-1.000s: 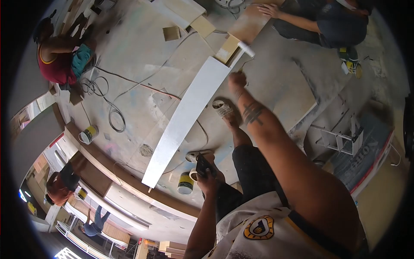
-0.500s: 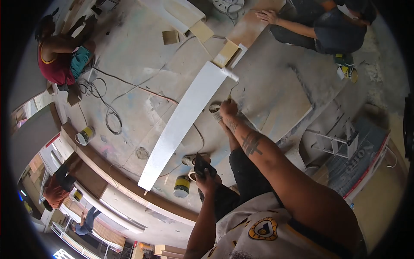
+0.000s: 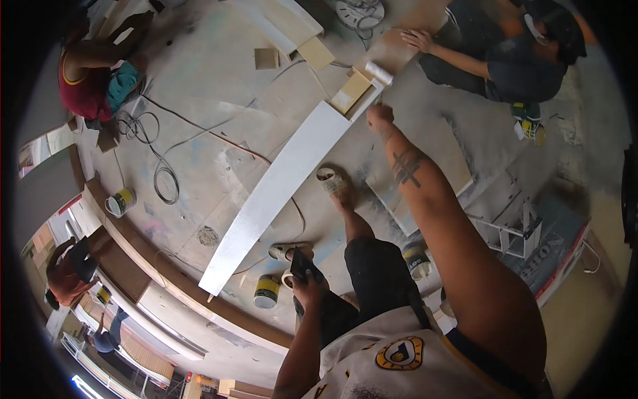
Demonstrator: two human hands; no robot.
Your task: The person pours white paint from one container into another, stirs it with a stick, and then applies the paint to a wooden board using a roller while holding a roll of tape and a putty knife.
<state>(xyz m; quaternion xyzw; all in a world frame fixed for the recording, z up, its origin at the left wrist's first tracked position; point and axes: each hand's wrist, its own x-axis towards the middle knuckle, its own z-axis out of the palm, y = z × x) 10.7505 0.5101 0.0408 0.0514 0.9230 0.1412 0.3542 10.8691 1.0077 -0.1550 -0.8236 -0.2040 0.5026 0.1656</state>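
My right hand (image 3: 381, 117) is closed round the handle of a paint roller, arm stretched out past the far end of a long white-coated board (image 3: 272, 189). The roller's white sleeve (image 3: 379, 73) is at the narrow edge of the wooden end piece (image 3: 350, 92), beyond the white part. Down by my knee, my left hand (image 3: 310, 290) grips a dark, flat rectangular object (image 3: 303, 265); its kind is unclear. The board slants from lower left to upper right across the floor, its white face wet-looking and shiny near the lower end.
Paint cans (image 3: 266, 292) stand near my feet, with another can (image 3: 120, 202) at left. Cables (image 3: 166, 183) loop over the floor. One person (image 3: 525, 73) crouches at upper right, a hand on a brown board; another (image 3: 93, 80) squats at left. A small ladder (image 3: 508, 233) lies at right.
My right hand has moved forward and right with the roller, from beside the board's upper part to its far end piece. My left hand still holds the dark object.
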